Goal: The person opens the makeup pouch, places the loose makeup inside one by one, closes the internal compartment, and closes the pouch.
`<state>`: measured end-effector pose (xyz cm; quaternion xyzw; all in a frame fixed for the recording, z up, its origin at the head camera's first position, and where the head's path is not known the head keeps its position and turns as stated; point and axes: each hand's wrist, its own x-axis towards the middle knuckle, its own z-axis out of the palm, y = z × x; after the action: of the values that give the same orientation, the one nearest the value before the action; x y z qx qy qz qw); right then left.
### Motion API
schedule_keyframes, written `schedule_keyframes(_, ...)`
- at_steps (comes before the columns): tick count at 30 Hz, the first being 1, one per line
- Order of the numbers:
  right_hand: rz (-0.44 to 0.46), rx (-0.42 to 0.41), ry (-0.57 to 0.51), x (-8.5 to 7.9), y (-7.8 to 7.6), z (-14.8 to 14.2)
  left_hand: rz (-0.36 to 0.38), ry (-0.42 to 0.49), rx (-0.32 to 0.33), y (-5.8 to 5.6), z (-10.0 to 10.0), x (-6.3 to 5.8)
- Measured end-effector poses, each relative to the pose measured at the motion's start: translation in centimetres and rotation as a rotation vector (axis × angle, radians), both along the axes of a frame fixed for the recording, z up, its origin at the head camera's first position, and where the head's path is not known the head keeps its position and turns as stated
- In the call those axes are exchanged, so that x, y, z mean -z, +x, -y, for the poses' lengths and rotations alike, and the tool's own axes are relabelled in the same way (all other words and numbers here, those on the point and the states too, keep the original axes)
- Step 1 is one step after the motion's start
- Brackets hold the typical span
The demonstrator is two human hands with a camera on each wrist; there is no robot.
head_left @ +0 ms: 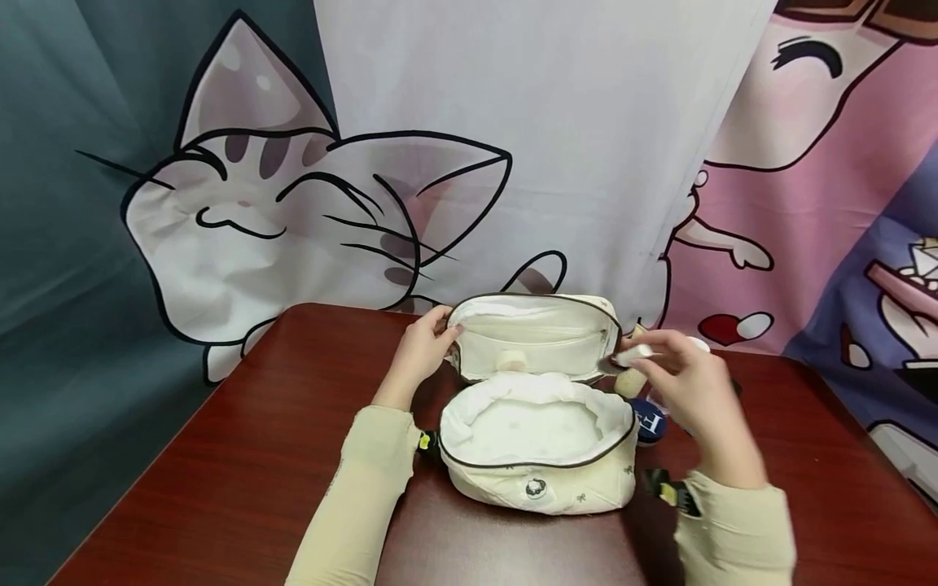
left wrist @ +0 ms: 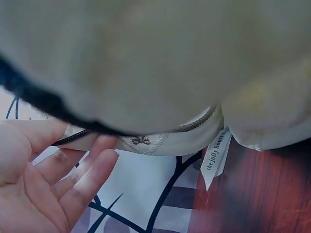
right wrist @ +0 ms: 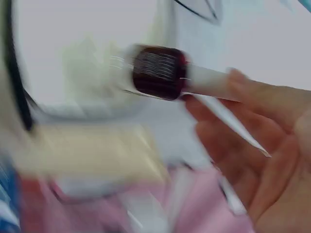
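A cream cosmetic bag stands on the table with its lid raised, showing a white lining. At the lid's left edge, my left hand grips the rim between thumb and fingers; a label reading "the jolly house" hangs beside it in the left wrist view. My right hand pinches the white cap of a dark red nail polish bottle. That bottle is at the lid's right edge, its dark end toward the bag. Inside the lid sits a small cream round piece.
Right of the bag lie a dark blue round container with white lettering and a beige tube. A white round item shows behind my right hand. The reddish-brown table meets a cartoon cloth backdrop at the back.
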<state>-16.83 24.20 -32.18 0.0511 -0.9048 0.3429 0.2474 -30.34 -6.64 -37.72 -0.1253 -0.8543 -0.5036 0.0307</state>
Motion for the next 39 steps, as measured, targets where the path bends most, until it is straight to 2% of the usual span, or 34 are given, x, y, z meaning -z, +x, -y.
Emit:
schedule_keyframes(2,-0.033,-0.033,-0.074,1.1,-1.3,1.4,0.002,-0.008,0.001,0.0,0.0,0.1)
schedule_keyframes(7,-0.094,-0.031,-0.17,2.9,-3.3,3.2,0.01,-0.022,0.043,0.1,-0.4,0.3)
schedule_keyframes(13,-0.135,-0.04,-0.233,2.9,-4.2,4.1,0.005,-0.008,0.069,0.2,-0.5,0.0)
schedule_keyframes(20,-0.172,-0.072,-0.183,2.7,-4.8,4.8,-0.005,-0.008,0.076,0.2,-0.2,-0.3)
schedule_keyframes(29,-0.131,-0.087,0.004,3.3,-5.7,5.2,-0.015,-0.012,0.098,0.2,0.2,-0.4)
schedule_keyframes(34,-0.112,-0.09,0.035,3.4,-6.1,5.4,-0.026,-0.008,0.094,0.0,0.4,-0.5)
schedule_keyframes(39,-0.06,-0.088,0.041,3.0,-6.0,5.4,-0.005,0.002,0.099,0.0,0.4,-0.3)
